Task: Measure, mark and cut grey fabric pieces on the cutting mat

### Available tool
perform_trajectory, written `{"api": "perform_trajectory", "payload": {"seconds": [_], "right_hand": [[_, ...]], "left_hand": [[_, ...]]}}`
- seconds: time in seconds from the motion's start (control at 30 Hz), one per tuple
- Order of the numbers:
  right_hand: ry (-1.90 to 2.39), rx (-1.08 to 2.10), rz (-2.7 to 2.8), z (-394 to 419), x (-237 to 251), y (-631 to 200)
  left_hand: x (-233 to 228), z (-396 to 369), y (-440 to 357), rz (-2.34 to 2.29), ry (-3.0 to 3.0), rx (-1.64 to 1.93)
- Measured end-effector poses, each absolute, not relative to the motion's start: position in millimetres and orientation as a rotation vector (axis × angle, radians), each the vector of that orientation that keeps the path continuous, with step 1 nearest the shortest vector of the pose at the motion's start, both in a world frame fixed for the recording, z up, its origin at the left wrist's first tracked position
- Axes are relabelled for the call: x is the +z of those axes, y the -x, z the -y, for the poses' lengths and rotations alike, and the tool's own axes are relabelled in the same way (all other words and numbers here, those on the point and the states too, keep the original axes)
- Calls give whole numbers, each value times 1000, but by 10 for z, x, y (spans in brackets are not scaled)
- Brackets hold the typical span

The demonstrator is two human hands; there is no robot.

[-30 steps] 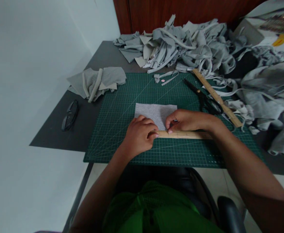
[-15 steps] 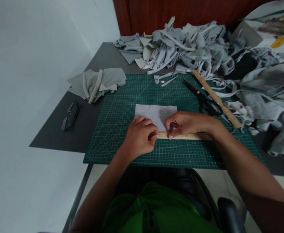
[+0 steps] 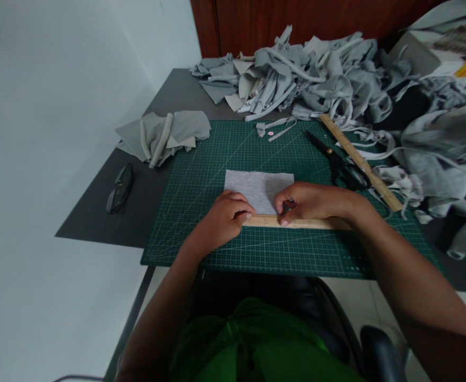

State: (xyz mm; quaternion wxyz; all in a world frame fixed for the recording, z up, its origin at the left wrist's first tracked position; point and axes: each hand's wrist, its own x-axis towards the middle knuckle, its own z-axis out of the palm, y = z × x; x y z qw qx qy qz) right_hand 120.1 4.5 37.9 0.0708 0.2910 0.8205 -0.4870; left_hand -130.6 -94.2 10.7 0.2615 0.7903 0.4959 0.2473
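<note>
Both hands work at the near middle of a green cutting mat [image 3: 201,175] that lies on a dark desk [image 3: 97,223]. The left hand [image 3: 223,220] is curled into a loose fist, its fingertips pressing on the left end of a wooden ruler [image 3: 316,223] and on the near edge of a small grey fabric rectangle [image 3: 257,185]. The right hand [image 3: 308,201] is bent over the ruler just to the right, fingers pinched down where ruler and fabric meet; whether it grips something small between the fingertips I cannot tell. The ruler lies flat, parallel to the mat's near edge, running right beneath the right wrist. The fabric rectangle lies flat at the mat's centre, its near edge touching the ruler.

Toward the mat's far right corner lie black scissors [image 3: 340,162], and just beside them a second, longer wooden ruler [image 3: 360,162] set diagonally. A big heap of grey fabric scraps [image 3: 304,74] covers the desk's far and right edges. A smaller folded grey pile [image 3: 161,135] sits off the mat's far left corner. Dark glasses [image 3: 119,188] lie near the desk's left edge.
</note>
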Motion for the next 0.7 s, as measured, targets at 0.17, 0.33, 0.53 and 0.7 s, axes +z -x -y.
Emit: {"api": "perform_trajectory", "payload": {"seconds": [0.17, 0.33, 0.53, 0.7], "right_hand": [[-879, -1505, -2443, -38, 376, -1204], [-867, -1536, -2429, -35, 363, -1208], [-870, -1575, -2448, -34, 299, -1221], [-775, -1551, -2464, -56, 214, -1229]], "left_hand": [[123, 937, 1396, -1355, -2130, 677], [154, 985, 1299, -1480, -2248, 600], [111, 1262, 745, -1685, -2503, 647], [-11, 1517, 357, -1641, -2642, 587]]}}
